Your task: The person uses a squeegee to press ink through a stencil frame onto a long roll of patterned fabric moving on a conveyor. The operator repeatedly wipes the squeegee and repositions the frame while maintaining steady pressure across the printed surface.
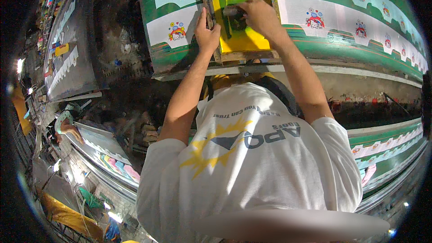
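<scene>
A wooden screen-printing frame (245, 55) lies on the long green table, its mesh covered with bright yellow ink (238, 45). My left hand (208, 35) grips the frame's left side, with the thumb and fingers against the wood. Inside the frame, my right hand (261, 17) is closed around a dark squeegee (235, 18), which rests on the yellow mesh. Shadow and my fingers hide part of the squeegee. Next to the frame on the left is a white cut fabric piece (164, 30) with a colourful rainbow cartoon print, and a similar piece (297, 15) lies on the right.
More printed pieces (382, 9) run in rows along the green table (180, 54). Another table (74, 74) with pieces stands at left. Behind me are further tables (387, 137) with prints. Another person's hand (72, 130) shows at lower left.
</scene>
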